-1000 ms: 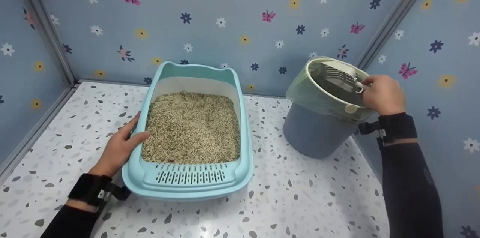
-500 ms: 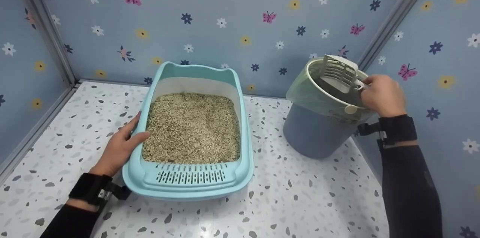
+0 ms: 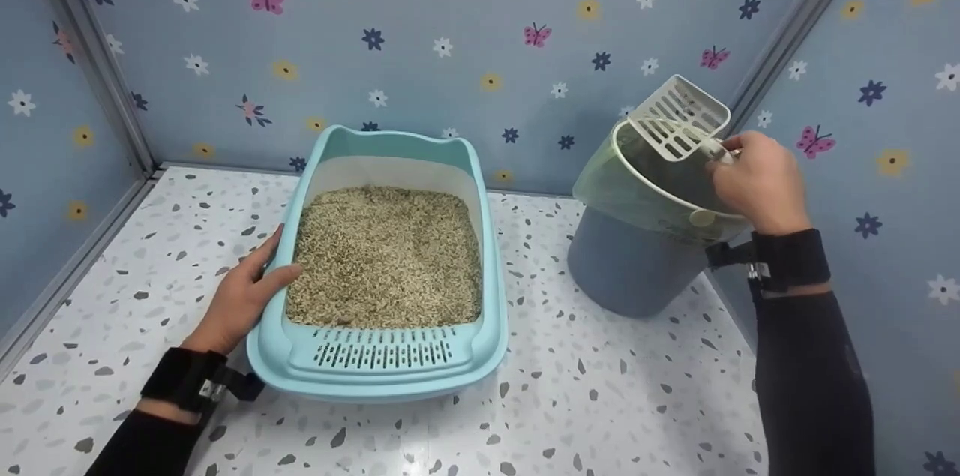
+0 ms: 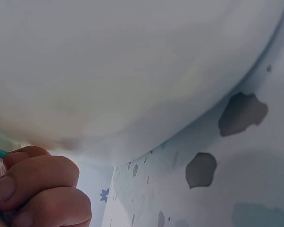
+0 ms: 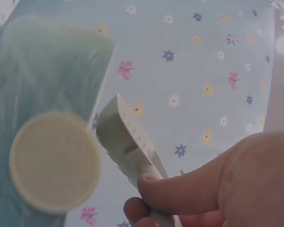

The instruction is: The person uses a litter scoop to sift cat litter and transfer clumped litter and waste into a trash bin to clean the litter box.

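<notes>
A white slotted litter scoop (image 3: 681,116) is in my right hand (image 3: 765,182), which grips its handle. The scoop's head is raised over the rim of a blue trash can (image 3: 622,266), tilted, its slots showing. In the right wrist view, my thumb lies along the handle of the scoop (image 5: 125,142). My left hand (image 3: 238,302) holds the left rim of a light blue litter box (image 3: 375,380), thumb over the edge. The left wrist view shows curled fingers (image 4: 47,182) under that rim. Beige-brown litter (image 3: 386,258) fills the box's bottom.
A translucent green bag (image 3: 606,180) lines the trash can, folded over its top under a cream ring with a round knob (image 3: 702,218). The can leans near the right wall. Blue flowered panels (image 3: 450,26) enclose the speckled white surface (image 3: 555,401) on three sides.
The scoop has risen out of the trash can's mouth and turned, so its slotted head now stands above the rim. The left hand and the litter box stay in place.
</notes>
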Motion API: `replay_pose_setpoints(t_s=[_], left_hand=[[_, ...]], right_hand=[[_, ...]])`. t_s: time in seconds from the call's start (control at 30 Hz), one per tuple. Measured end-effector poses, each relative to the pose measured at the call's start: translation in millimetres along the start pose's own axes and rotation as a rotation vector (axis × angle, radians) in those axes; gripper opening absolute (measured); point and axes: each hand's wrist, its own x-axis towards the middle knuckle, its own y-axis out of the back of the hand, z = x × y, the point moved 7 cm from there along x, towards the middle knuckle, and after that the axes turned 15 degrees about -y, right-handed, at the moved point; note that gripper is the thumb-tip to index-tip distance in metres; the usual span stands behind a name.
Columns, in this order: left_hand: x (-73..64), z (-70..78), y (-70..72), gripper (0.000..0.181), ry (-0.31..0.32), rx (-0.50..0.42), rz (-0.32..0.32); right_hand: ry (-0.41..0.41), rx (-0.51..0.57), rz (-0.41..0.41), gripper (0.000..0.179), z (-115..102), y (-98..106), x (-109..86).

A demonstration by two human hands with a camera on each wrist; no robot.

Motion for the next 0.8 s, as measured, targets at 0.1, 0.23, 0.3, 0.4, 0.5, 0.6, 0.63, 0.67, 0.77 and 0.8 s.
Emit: replay_pose_setpoints(t_s=[0.1, 0.23, 0.3, 0.4, 0.5, 0.6, 0.63, 0.67, 0.77, 0.8], left_hand=[[0.4, -1.2, -0.6, 0.076, 0.013, 0.014, 0.005], [1.6, -2.6, -3.2, 0.076, 0.026, 0.014, 0.011], [1.7, -2.4, -3.4, 0.075, 0.027, 0.013, 0.014], [1.3, -1.7, -2.4, 0.075, 0.023, 0.018, 0.014], [0.6, -1.3, -0.6, 0.075, 0.020, 0.027, 0.013], [-0.4, -1.7, 1.4, 0.075, 0.023, 0.031, 0.014], [-0.8, -2.1, 1.9, 0.075, 0.025, 0.032, 0.015], [-1.2, -2.3, 2.2, 0.075, 0.027, 0.033, 0.017], [-1.3, -2.5, 2.5, 0.075, 0.032, 0.037, 0.017], [-1.0, -2.4, 2.4, 0.075, 0.034, 0.038, 0.016]], right_hand=[[0.017, 0.039, -0.010, 0.046, -12.6, -3.1, -9.0], [0.069, 0.086, -0.032, 0.045, -38.3, -12.4, -30.4], [0.103, 0.098, -0.045, 0.043, -53.1, -19.4, -43.2], [0.157, 0.119, -0.086, 0.039, -75.3, -34.8, -60.1], [0.192, 0.141, -0.173, 0.036, -95.0, -59.4, -72.3], [0.241, 0.154, -0.244, 0.033, -114.0, -89.7, -82.8], [0.252, 0.155, -0.266, 0.032, -120.2, -100.7, -86.7], [0.267, 0.152, -0.283, 0.031, -126.2, -111.7, -90.4], [0.299, 0.129, -0.348, 0.030, -142.8, -144.5, -101.5], [0.307, 0.121, -0.373, 0.029, -148.0, -154.9, -105.0]])
